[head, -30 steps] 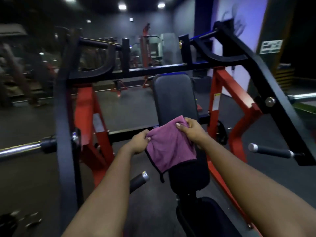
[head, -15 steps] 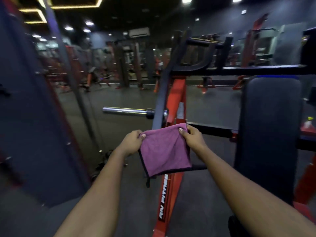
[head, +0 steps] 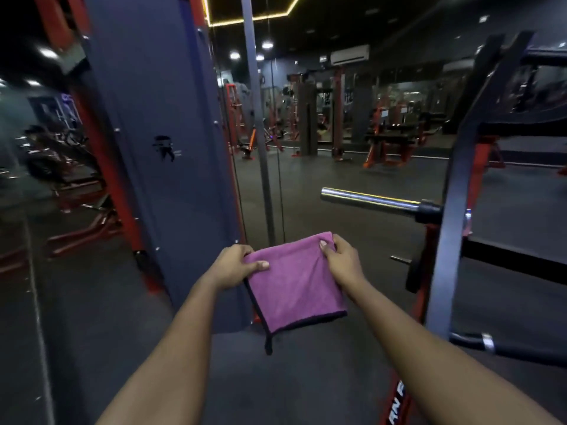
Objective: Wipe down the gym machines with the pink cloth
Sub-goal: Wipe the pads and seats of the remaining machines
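Pinching pink cloth [head: 296, 289] at both upper corners with left hand [head: 235, 265] and right hand [head: 343, 259], letting it hang below the grip.

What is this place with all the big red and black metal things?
It looks like a gym. A shiny weight bar sticks out of a red and black frame, and more exercise machines stand across the dark floor at the back.

Red frame lettering [head: 399, 400] cut off at bottom edge; far machines [head: 383, 139] blurred
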Tool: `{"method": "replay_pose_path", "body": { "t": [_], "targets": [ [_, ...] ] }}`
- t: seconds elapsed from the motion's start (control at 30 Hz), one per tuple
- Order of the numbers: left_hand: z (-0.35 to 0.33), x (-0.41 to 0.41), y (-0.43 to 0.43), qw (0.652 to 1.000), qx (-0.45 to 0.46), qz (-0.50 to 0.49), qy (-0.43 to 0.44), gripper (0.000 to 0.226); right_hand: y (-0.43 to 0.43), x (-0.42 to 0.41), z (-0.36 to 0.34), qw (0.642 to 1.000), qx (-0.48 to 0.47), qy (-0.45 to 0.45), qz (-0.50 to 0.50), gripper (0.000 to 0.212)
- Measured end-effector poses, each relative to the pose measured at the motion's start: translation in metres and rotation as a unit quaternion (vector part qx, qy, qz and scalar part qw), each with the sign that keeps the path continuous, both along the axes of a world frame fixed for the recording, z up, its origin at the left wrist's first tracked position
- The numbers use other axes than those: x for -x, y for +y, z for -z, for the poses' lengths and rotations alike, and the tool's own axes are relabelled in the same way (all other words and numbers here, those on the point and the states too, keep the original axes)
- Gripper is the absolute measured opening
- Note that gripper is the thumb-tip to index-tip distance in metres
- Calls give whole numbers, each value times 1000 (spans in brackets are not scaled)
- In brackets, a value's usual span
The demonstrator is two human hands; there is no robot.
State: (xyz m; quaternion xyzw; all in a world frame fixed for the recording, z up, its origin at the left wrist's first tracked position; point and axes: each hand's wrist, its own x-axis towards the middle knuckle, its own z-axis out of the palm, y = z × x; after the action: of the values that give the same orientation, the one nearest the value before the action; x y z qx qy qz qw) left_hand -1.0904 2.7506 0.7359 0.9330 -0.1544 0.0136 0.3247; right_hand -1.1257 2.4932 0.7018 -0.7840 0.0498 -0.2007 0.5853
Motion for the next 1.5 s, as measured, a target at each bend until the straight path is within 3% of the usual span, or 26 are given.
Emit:
{"method": "replay_pose_path", "body": {
  "t": [0.2,0.57,0.67,0.97,1.2,1.5],
  "targets": [
    [2,-86,62,1000,-1,13,-10,26,77,-78,11,999,-25,20,35,19],
    [33,-337,63,996,42,67,-33,33,92,-301,31,991,-52,19,122,21],
    [28,-411,38,994,47,86,-40,24,74,-370,29,984,-76,20,157,21],
    [22,-619,-68,984,94,126,-82,24,8,-551,19,945,-102,30,308,21],
    [28,-782,-182,966,181,171,-71,27,-73,-689,18,907,-96,43,407,20],
    [32,-940,-339,956,195,212,-56,24,-201,-842,16,858,-95,41,503,26]
  ]
}}
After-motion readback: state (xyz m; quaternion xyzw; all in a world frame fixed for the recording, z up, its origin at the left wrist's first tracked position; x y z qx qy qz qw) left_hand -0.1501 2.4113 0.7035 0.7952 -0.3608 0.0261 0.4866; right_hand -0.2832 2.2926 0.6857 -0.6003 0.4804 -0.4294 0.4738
